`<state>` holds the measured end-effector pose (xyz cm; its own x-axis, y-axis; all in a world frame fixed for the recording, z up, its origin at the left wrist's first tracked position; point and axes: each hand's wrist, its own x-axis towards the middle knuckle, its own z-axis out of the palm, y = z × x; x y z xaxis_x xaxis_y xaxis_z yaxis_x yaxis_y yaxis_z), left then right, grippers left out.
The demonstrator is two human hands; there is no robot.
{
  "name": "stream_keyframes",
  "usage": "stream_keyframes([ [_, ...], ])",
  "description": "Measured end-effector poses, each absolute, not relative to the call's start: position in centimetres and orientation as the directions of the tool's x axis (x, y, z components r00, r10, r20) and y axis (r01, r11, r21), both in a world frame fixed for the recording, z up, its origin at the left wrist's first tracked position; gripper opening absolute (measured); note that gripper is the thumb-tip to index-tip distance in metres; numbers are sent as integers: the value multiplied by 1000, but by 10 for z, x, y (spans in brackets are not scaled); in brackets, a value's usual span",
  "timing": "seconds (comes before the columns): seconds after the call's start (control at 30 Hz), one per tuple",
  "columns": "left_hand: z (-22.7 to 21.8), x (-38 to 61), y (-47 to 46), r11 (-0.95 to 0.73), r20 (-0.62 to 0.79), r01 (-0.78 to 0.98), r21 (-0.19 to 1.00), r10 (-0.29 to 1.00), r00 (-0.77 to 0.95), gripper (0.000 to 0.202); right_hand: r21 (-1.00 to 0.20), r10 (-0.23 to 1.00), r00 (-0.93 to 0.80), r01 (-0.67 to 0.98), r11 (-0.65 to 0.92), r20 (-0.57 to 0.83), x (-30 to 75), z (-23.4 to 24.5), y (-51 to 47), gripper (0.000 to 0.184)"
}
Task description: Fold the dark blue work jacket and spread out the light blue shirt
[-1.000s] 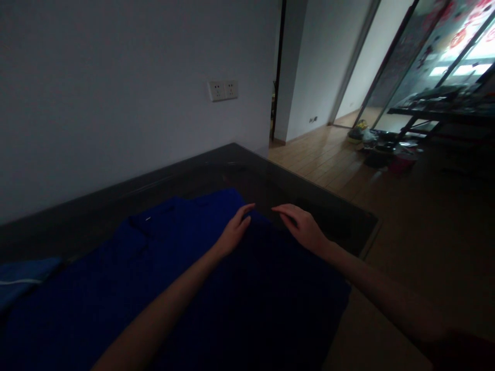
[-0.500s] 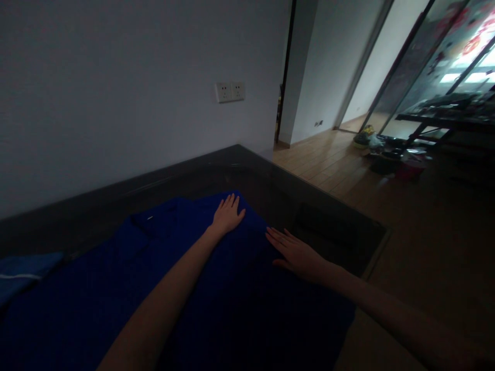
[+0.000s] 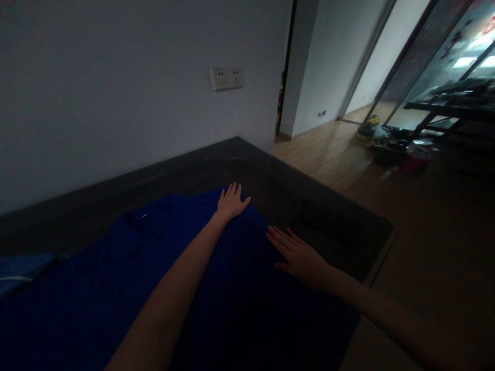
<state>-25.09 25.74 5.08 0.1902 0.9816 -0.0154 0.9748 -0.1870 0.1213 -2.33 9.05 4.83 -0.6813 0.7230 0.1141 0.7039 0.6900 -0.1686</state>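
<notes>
A dark blue collared shirt (image 3: 127, 268) lies spread across a dark glass-topped table (image 3: 340, 226). My left hand (image 3: 231, 202) rests flat on the shirt's far right corner, fingers spread and open. My right hand (image 3: 297, 253) lies flat and open on the shirt's right edge, nearer to me, palm down with fingers stretched out. Neither hand holds anything. The room is dim and the shirt's near part is in deep shadow.
A lighter blue cloth with a white stripe (image 3: 17, 268) lies at the table's left edge. A white wall with a double socket (image 3: 227, 78) runs behind. To the right are a wooden floor (image 3: 328, 154), floor clutter (image 3: 394, 149) and a dark stand.
Both hands went from curled near each other to flat on the shirt. The left hand slid toward the far corner, and the right hand came back along the right edge.
</notes>
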Motion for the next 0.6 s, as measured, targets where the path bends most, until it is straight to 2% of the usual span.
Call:
stream_keyframes([
  [0.3, 49, -251, 257, -178, 12, 969, 173, 984, 179, 77, -185, 743, -664, 723, 666, 84, -22, 53, 83, 70],
  [0.37, 48, -250, 254, -183, 93, 962, 201, 981, 168, 74, -221, 756, -649, 728, 648, 78, -22, 56, 81, 71],
  [0.5, 55, -248, 242, -287, 369, 930, 231, 910, 189, 56, -430, 804, -581, 699, 571, 123, -19, 72, 78, 70],
  [0.6, 65, -250, 237, -348, 443, 905, 243, 870, 216, 42, -602, 891, -350, 658, 453, 288, -11, 89, 80, 55],
])
